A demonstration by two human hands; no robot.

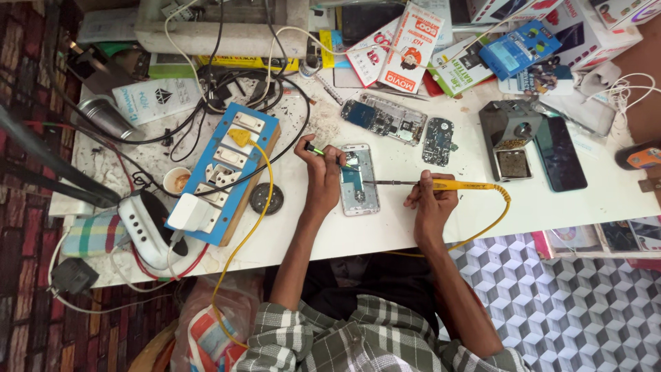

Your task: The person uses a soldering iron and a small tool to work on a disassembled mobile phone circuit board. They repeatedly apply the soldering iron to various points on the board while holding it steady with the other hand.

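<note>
An opened phone body lies on the white table in front of me. My left hand rests on its left edge and holds a thin green-handled tool over the phone's upper part. My right hand grips a yellow-handled soldering iron. Its long metal tip points left and reaches the middle of the phone. The iron's yellow cord loops down off the table's front edge.
A blue socket board with plugs and black cables sits left. Two bare circuit boards lie behind the phone. A metal iron stand and a dark phone are at right. Boxes and packets crowd the back edge.
</note>
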